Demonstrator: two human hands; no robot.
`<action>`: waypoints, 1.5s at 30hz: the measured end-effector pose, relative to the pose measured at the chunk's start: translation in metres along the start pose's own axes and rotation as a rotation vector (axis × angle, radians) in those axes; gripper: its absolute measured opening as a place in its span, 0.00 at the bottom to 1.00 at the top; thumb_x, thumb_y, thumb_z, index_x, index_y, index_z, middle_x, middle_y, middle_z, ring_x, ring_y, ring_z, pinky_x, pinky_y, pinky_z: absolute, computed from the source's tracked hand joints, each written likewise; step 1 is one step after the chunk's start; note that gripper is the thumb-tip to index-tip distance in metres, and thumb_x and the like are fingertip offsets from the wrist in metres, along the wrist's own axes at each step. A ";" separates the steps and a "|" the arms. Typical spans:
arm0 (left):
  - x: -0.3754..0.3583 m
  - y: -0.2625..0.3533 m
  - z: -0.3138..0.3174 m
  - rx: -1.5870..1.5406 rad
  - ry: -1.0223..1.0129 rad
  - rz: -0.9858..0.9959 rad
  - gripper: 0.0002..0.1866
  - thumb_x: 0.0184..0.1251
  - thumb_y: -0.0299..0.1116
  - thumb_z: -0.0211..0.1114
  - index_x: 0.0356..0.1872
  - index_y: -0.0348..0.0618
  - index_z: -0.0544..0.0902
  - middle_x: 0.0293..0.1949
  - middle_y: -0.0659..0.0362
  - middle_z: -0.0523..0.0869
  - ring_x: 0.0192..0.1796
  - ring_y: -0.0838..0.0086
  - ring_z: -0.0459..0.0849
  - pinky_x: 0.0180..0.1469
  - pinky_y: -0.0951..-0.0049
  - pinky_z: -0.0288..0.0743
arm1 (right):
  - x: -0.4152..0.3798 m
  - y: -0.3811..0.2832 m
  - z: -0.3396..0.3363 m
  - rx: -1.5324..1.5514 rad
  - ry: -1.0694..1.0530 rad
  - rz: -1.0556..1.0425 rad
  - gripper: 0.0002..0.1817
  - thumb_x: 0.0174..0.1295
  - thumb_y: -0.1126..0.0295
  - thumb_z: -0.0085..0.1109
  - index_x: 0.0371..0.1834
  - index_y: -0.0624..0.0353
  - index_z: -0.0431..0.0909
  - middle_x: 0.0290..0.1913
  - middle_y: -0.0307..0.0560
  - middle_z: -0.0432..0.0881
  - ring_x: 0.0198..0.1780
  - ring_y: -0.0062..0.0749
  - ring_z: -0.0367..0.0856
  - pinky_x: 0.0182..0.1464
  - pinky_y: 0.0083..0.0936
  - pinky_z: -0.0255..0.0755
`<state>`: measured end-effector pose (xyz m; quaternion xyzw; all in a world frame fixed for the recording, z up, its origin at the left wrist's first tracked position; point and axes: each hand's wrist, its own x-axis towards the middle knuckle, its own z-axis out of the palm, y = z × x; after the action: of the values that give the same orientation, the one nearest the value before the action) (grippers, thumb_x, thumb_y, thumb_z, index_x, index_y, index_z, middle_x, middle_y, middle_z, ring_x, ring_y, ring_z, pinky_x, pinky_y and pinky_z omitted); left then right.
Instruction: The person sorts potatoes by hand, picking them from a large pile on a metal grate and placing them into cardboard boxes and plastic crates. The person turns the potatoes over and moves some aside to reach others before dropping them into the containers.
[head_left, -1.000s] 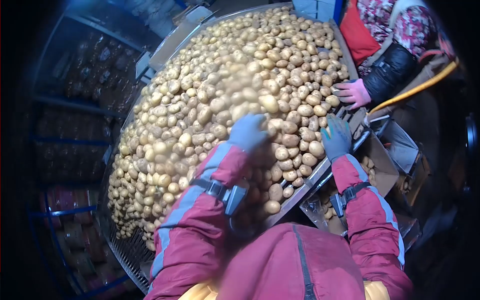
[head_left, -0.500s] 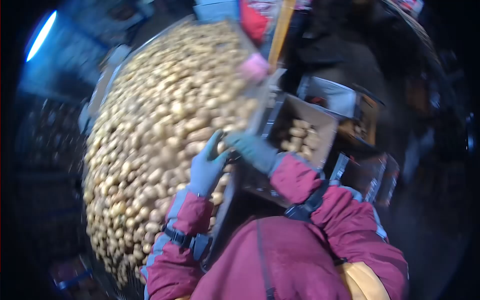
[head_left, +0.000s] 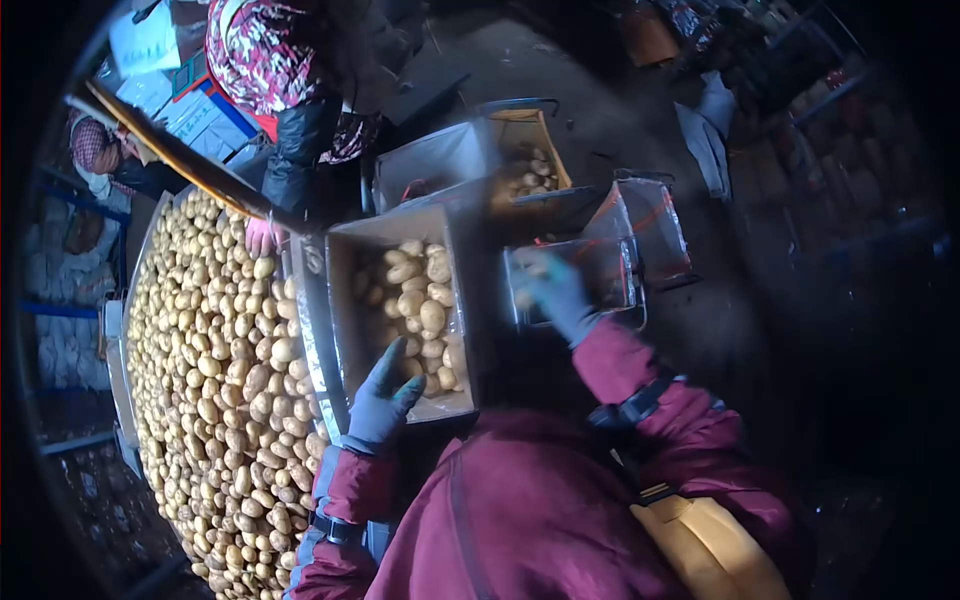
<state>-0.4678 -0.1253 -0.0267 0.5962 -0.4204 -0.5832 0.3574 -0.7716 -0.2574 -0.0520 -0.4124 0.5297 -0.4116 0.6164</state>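
My left hand point(head_left: 382, 400), in a grey-blue glove, is at the near left corner of a cardboard box point(head_left: 392, 228) with several potatoes point(head_left: 432, 317) in it. Its thumb and fingers are apart with nothing between them. Farther right, my right hand point(head_left: 556, 292) is blurred over a crate point(head_left: 625, 245) with clear plastic sides. Something pale shows at its fingertips, too smeared to make out. A large heap of potatoes point(head_left: 230, 400) fills the left side.
A person in a patterned top point(head_left: 265, 55) stands at the far end of the heap, a pink-gloved hand point(head_left: 264, 236) on its edge. Behind the box are a grey bin point(head_left: 435, 165) and a yellow-lined crate point(head_left: 560, 150) holding potatoes. A yellowish bar point(head_left: 180, 150) slants at upper left.
The view has turned right. My right hand has gone from the heap's edge, beside my left hand, across to the clear-sided crate. My left hand is now by the cardboard box.
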 end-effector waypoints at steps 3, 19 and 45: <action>-0.003 -0.008 -0.005 -0.062 0.043 -0.005 0.37 0.71 0.30 0.72 0.79 0.42 0.67 0.72 0.56 0.76 0.71 0.74 0.73 0.70 0.71 0.70 | 0.041 0.007 -0.121 -0.314 0.281 -0.411 0.18 0.68 0.70 0.65 0.60 0.60 0.82 0.45 0.43 0.87 0.38 0.27 0.85 0.40 0.24 0.81; -0.060 -0.060 -0.088 0.205 0.555 -0.013 0.32 0.69 0.42 0.72 0.73 0.49 0.76 0.67 0.47 0.82 0.70 0.60 0.79 0.72 0.63 0.71 | 0.023 0.040 0.167 -0.099 -0.582 0.171 0.17 0.71 0.70 0.61 0.61 0.60 0.83 0.49 0.44 0.90 0.38 0.22 0.86 0.39 0.19 0.79; -0.105 -0.071 -0.389 0.845 1.225 -0.150 0.32 0.64 0.43 0.72 0.67 0.40 0.79 0.66 0.43 0.80 0.68 0.51 0.77 0.71 0.58 0.71 | -0.035 0.064 0.386 -0.360 -1.009 0.472 0.18 0.77 0.64 0.55 0.63 0.61 0.82 0.47 0.46 0.90 0.35 0.23 0.87 0.37 0.17 0.78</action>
<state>-0.0704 -0.0261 -0.0256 0.9279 -0.2925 0.0414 0.2272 -0.3873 -0.1761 -0.0639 -0.5266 0.3098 0.0807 0.7875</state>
